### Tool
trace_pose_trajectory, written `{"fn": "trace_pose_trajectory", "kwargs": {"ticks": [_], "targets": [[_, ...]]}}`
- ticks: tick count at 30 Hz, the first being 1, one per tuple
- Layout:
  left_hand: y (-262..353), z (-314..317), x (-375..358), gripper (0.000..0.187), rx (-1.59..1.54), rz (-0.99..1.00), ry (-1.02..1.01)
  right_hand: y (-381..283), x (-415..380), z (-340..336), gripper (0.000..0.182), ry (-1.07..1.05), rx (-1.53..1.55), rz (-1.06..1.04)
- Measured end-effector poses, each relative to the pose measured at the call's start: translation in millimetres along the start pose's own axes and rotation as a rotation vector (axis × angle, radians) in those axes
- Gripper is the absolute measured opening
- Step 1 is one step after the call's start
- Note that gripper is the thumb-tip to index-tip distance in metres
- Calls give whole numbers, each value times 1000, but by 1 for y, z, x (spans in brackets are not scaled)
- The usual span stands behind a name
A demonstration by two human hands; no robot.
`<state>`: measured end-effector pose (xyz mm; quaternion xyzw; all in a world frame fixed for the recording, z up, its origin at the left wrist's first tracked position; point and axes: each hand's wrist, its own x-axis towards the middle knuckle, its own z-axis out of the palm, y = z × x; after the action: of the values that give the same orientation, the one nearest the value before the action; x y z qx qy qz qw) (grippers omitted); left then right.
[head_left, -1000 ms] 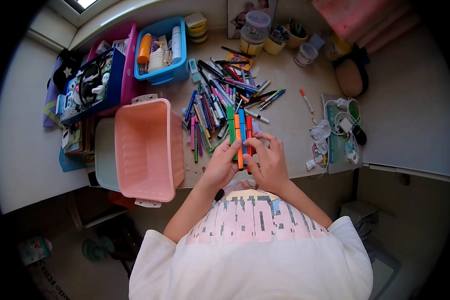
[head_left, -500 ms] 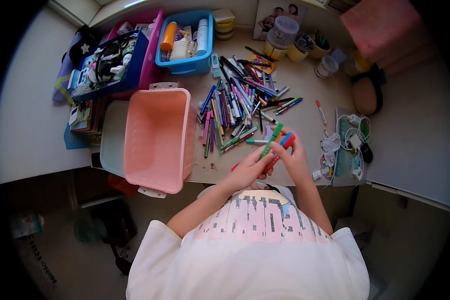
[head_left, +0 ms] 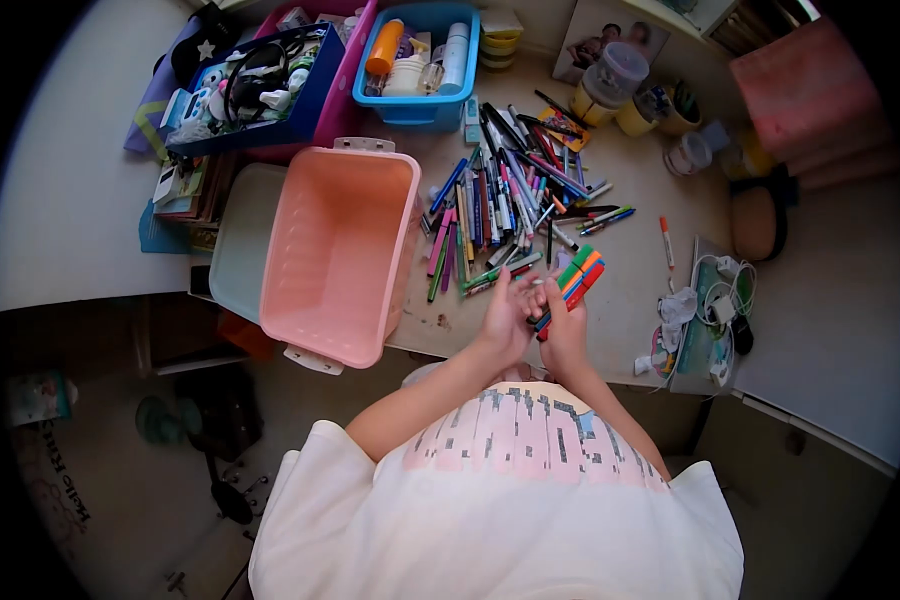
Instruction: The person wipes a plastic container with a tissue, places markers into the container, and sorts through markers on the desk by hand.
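Observation:
My right hand (head_left: 567, 335) is closed around a bundle of felt-tip pens (head_left: 578, 275), with green, orange, red and blue barrels showing. The bundle slants up to the right above the front of the desk. Beside it, my left hand (head_left: 506, 325) has its fingers stretched and apart, close to the lower ends of the bundle. Just beyond both hands lies a heap of loose pens and markers (head_left: 515, 185). Left of my hands stands a pink plastic bin (head_left: 340, 255) with nothing visible inside.
A pale lid (head_left: 242, 250) lies beside the bin. Behind are a blue basket (head_left: 415, 112) of bottles and a dark blue box (head_left: 260, 140) of small items. To the right are an orange-and-white marker (head_left: 667, 243), white cables (head_left: 715, 305) and clear tubs (head_left: 688, 153).
My left hand has come off the pens and opened. The bundle now sits in my right hand, its barrels lined up side by side. The camera view has shifted slightly.

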<state>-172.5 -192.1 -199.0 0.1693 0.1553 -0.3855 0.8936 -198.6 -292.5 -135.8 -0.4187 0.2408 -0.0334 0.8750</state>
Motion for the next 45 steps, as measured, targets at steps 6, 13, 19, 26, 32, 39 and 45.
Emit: {"fn": "trace_pose_trajectory", "kwargs": {"ticks": [6,13,19,26,32,39,45], "targets": [[78,-79,14,32,1718,920,836,-33,7,-29,13,109,-78,91],[82,-82,19,26,2013,747,886,-30,1,-29,16,48,-170,195],[92,-83,18,21,1786,864,861,-18,3,-29,17,65,-132,258],[36,19,-25,18,1596,782,280,-13,11,-16,26,49,-394,160],[34,23,-27,21,1632,738,154,-10,32,-29,19,237,-361,141],[64,-74,-15,33,2004,643,790,-33,32,-44,21,109,-215,201],[69,-71,-20,35,2014,384,835,-31,22,-45,25,41,-327,194]]}}
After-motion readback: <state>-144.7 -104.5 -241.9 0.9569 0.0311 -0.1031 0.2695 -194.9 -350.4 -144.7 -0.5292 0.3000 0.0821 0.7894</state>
